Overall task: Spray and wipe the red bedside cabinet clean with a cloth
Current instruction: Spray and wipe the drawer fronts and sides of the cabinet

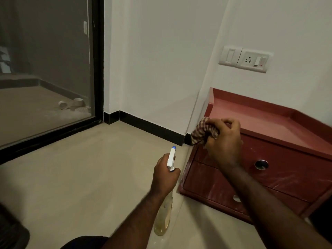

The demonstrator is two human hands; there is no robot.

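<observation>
Both my forearms stretch out from the bottom edge over the pale beige tiled floor [80, 168]. My left hand [164, 174] is curled round the neck of a clear plastic spray bottle [163, 220] with a white and blue trigger head. Its base, holding yellowish liquid, points back toward me, and its nozzle points away toward the black skirting board [149, 128]. I cannot tell whether the bottle touches the floor.

Just to its right stands the red two-drawer bedside cabinet [287, 173], set into the corner against the white wall [161, 60]. My right hand [222, 141] grips a bunched red-and-white checked cloth [198, 132], fingers closed tight round it. The cloth sits at the cabinet's front left corner, where the lipped top meets the upper drawer. Pale streaks and smears show across both glossy drawer fronts, and a round metal pull [261, 164] shows in the upper one.

Above the cabinet, a white switch and socket plate [245, 59] is fixed to the wall. At far left is a black-framed glass door [45, 69], with small pale pots lying on the ground behind it.
</observation>
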